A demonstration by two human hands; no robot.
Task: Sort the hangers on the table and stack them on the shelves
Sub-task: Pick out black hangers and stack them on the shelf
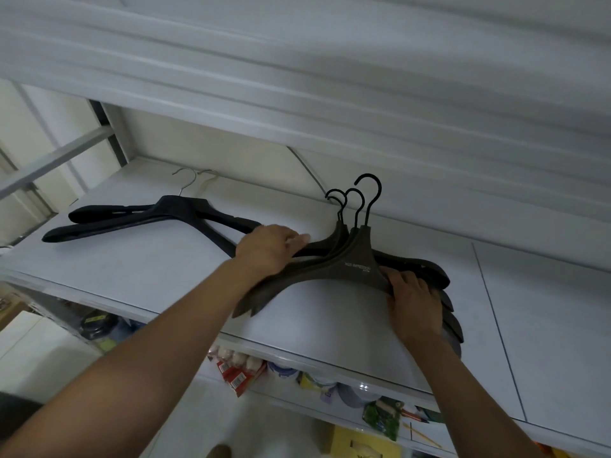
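- Left hand [267,249] and right hand [415,302], fingers curled, grip matte brown hangers [317,271]; white lettering [358,268] between them, illegible.
- Left of left hand: black hangers [139,216], silver hooks [185,180].

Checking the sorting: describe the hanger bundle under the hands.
The hanger bundle: at least three matte grey-brown, wide-shouldered hangers, black hooks toward the wall, pale lettering on the top one. Slightly fanned, it lies on the white shelf; the left hand grips its left arms, the right hand its right.
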